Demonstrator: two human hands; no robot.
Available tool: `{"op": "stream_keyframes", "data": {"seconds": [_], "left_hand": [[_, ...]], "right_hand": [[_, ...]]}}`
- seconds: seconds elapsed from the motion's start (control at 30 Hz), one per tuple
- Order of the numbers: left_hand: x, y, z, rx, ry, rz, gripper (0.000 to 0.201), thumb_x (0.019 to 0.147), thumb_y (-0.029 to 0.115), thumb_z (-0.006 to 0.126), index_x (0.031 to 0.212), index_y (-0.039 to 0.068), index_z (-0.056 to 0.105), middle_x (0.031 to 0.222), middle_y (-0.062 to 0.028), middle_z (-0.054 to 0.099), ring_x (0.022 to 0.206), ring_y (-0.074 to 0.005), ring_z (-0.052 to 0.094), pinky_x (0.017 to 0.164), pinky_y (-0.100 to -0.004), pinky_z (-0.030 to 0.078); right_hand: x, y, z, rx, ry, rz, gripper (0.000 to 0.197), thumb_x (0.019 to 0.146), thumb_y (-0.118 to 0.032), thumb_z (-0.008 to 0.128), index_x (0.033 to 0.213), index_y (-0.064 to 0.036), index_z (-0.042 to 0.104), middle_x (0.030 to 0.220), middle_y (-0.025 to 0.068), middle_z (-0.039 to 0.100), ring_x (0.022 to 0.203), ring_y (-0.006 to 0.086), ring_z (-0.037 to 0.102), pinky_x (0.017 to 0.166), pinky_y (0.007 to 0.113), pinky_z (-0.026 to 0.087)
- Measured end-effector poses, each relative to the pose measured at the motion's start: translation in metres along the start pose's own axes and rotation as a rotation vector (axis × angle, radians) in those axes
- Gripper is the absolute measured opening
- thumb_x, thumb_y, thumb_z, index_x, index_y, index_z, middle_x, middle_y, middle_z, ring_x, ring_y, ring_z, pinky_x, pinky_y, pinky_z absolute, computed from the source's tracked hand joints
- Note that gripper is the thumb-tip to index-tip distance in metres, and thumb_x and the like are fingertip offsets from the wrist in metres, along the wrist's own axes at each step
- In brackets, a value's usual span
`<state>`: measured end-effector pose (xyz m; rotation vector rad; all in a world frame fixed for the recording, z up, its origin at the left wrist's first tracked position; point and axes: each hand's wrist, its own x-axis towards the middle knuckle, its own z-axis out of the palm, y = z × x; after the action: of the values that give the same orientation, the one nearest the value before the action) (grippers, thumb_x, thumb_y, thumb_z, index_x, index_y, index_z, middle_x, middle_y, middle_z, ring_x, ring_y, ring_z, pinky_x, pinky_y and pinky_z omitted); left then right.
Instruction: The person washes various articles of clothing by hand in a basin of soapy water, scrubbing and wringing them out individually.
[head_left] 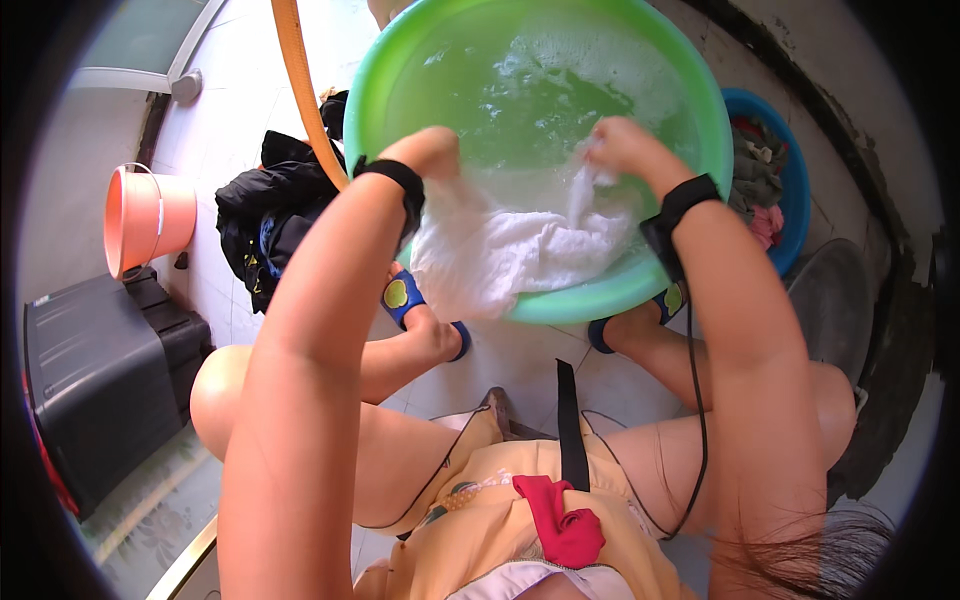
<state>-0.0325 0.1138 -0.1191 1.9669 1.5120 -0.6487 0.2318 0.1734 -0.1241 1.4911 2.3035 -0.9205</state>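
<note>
A large green basin (715, 110) of soapy water stands on the floor between my feet. A wet white cloth (520, 250) lies bunched at its near side, partly in the water and draped over the near rim at the left. My right hand (628, 150) is closed on a twisted, raised end of this cloth above the water. Over the left part of the basin, my left hand (428, 155) is curled downward, gripping the cloth's left part; its fingertips are hidden and slightly blurred. Both wrists wear black bands.
Dark clothes (270, 215) lie in a heap left of the basin, beside an orange hose (298, 80). Farther left are a pink bucket (160, 215) and a dark grey box (100, 370). A blue tub (795, 200) of clothes and a grey basin (835, 300) stand at the right.
</note>
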Motion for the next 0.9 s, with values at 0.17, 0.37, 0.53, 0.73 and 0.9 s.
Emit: {"op": "stream_keyframes", "data": {"seconds": [0.17,0.37,0.53,0.73,0.9], "left_hand": [[-0.030,-0.026,-0.047,-0.479,0.530,-0.178,0.020,0.071,0.013,0.059,0.086,0.000,0.063,0.077,-0.0143,0.062,0.068,-0.0236,0.058,0.065,-0.0315,0.046],[-0.096,-0.042,-0.131,-0.868,1.112,-0.078,0.022,0.087,0.018,0.048,0.097,0.002,0.058,0.083,-0.0033,0.059,0.071,-0.0093,0.053,0.063,-0.0216,0.042],[-0.129,0.016,-0.147,-0.897,1.149,0.046,0.020,0.083,0.025,0.053,0.084,0.006,0.056,0.068,0.0001,0.051,0.066,-0.0091,0.047,0.059,-0.0230,0.037],[-0.154,0.040,-0.122,-1.328,0.779,0.425,0.022,0.084,0.024,0.051,0.095,0.004,0.053,0.086,-0.0024,0.056,0.084,-0.0103,0.054,0.071,-0.0231,0.042],[-0.121,0.037,-0.079,-0.261,-0.050,0.076,0.029,0.074,0.021,0.056,0.094,-0.001,0.059,0.080,-0.0096,0.061,0.071,-0.0225,0.055,0.067,-0.0334,0.042]], "right_hand": [[-0.001,0.025,-0.069,0.207,0.558,-0.047,0.036,0.070,-0.037,0.063,0.081,-0.0027,0.060,0.075,0.0120,0.061,0.066,0.0242,0.057,0.062,0.033,0.045],[-0.045,0.015,-0.156,0.280,1.093,-0.171,0.018,0.082,-0.021,0.056,0.082,-0.0027,0.055,0.069,-0.0009,0.052,0.063,0.0075,0.046,0.057,0.021,0.038],[-0.101,-0.018,-0.181,0.524,1.107,-0.430,0.017,0.085,-0.020,0.052,0.079,-0.0037,0.053,0.069,0.0007,0.050,0.058,0.0075,0.043,0.054,0.020,0.037],[-0.138,-0.021,-0.156,0.338,0.399,-0.763,0.010,0.078,-0.011,0.060,0.083,-0.0028,0.057,0.077,0.0021,0.049,0.072,0.0089,0.050,0.063,0.021,0.041],[-0.132,-0.026,-0.081,-0.151,0.009,-0.700,0.014,0.068,-0.016,0.064,0.076,-0.0052,0.063,0.076,0.0100,0.058,0.072,0.0233,0.056,0.062,0.032,0.044]]}}
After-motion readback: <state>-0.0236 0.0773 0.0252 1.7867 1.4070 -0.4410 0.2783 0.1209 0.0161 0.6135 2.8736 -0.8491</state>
